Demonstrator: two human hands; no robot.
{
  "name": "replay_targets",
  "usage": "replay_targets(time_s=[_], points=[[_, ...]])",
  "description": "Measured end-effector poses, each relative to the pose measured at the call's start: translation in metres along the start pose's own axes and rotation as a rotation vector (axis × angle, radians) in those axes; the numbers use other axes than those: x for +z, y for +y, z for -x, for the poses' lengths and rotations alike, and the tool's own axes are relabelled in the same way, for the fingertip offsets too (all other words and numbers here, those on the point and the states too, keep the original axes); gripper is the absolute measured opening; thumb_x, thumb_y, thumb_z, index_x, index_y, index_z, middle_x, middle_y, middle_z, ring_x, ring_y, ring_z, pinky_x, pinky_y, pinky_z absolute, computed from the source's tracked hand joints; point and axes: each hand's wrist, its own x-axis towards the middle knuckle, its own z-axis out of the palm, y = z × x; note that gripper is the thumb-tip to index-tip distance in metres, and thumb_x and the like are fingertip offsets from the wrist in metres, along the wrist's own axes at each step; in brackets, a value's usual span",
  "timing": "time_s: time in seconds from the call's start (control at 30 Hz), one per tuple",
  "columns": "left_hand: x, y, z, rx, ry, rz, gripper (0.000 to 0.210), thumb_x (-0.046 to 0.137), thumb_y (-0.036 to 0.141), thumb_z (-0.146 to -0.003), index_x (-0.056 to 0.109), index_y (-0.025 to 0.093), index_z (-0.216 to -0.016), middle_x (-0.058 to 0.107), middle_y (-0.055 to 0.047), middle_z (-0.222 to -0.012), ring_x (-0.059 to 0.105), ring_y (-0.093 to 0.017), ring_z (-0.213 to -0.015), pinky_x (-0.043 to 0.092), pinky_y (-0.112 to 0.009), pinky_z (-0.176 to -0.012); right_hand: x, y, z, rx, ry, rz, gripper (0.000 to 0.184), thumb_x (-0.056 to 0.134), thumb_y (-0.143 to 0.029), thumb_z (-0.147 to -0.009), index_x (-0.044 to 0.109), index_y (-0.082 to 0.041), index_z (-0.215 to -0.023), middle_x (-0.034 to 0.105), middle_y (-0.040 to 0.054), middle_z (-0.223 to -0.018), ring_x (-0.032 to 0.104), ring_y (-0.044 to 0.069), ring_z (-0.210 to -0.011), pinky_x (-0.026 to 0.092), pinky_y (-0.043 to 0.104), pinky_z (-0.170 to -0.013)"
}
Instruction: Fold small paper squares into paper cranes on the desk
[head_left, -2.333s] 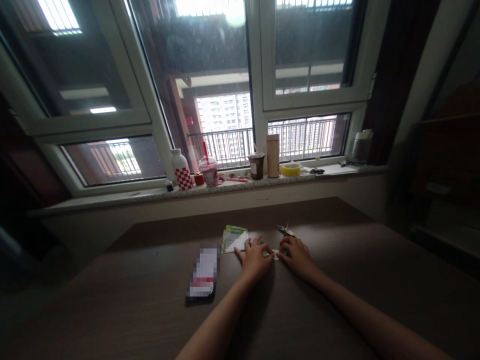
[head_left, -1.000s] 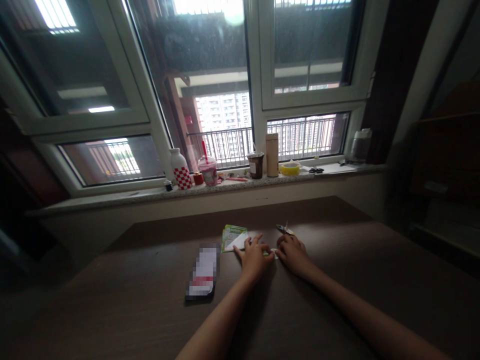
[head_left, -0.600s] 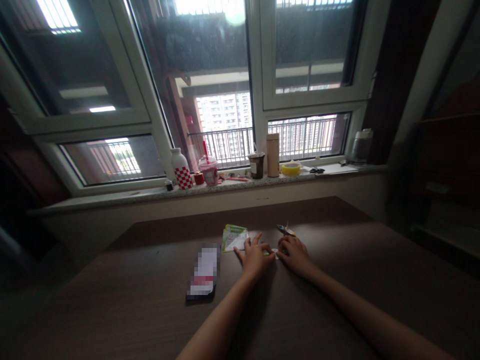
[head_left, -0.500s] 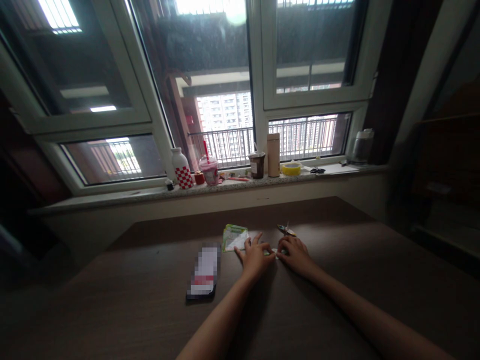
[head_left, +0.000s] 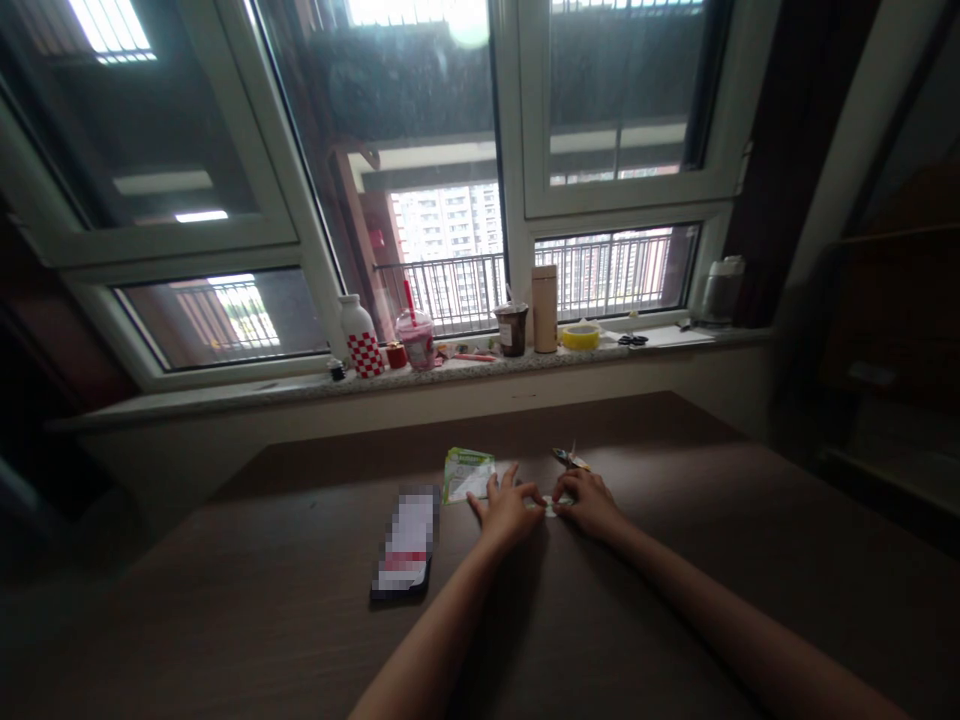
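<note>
A small flat white-and-green piece (head_left: 551,509), perhaps paper, lies low over the table between my two hands. My left hand (head_left: 508,515) pinches its left side with thumb and index finger, while the other fingers spread out over the table. On the piece's right side, my right hand (head_left: 591,502) is closed with its fingertips pressed together. Fingers cover much of the piece, so its full shape is hidden. Just left of my left hand are green-and-white cards (head_left: 469,478) in a small stack. Beyond my right hand sits a small dark-and-yellow object (head_left: 568,459) of unclear kind.
A phone (head_left: 406,545) with a blurred-out screen lies left of my left forearm on the brown table (head_left: 262,600). Along the windowsill (head_left: 300,388) stand a checkered bottle (head_left: 362,345), drink cups, a tan flask (head_left: 544,310), yellow tape (head_left: 580,338) and scissors (head_left: 633,341).
The fingertips of my two hands have parted slightly, and more of the white-and-green piece shows between them. The cards and phone stay where they were on the table.
</note>
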Motion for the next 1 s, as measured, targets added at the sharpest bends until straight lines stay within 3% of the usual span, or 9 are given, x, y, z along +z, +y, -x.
replay_targets(time_s=[0.57, 0.73, 1.0], points=[[-0.009, -0.009, 0.003, 0.056, -0.083, -0.018, 0.025, 0.058, 0.037, -0.087, 0.072, 0.042, -0.106, 0.023, 0.008, -0.164, 0.007, -0.042, -0.151, 0.000, -0.080, -0.107, -0.003, 0.009, -0.002, -0.061, -0.044, 0.017, 0.023, 0.065, -0.022, -0.073, 0.077, -0.032, -0.090, 0.066, 0.0003, -0.123, 0.050, 0.026, -0.124, 0.036, 0.041, -0.106], [-0.009, -0.011, 0.005, 0.065, -0.061, -0.020, 0.025, 0.057, 0.040, -0.087, 0.073, 0.044, -0.105, 0.026, 0.008, -0.163, 0.008, -0.042, -0.151, -0.003, -0.080, -0.108, -0.003, 0.008, 0.001, -0.057, -0.023, 0.022, 0.025, 0.061, -0.023, -0.075, 0.078, -0.032, -0.091, 0.066, -0.0002, -0.123, 0.050, 0.026, -0.124, 0.037, 0.041, -0.106], [-0.005, -0.005, 0.006, 0.072, 0.060, -0.040, 0.018, 0.065, 0.051, -0.082, 0.077, 0.041, -0.091, 0.034, 0.009, -0.160, 0.016, -0.040, -0.150, -0.004, -0.079, -0.109, -0.005, 0.000, 0.007, -0.066, -0.017, 0.002, 0.019, 0.064, -0.039, -0.079, 0.077, -0.029, -0.089, 0.064, 0.0028, -0.123, 0.049, 0.027, -0.125, 0.034, 0.043, -0.108]])
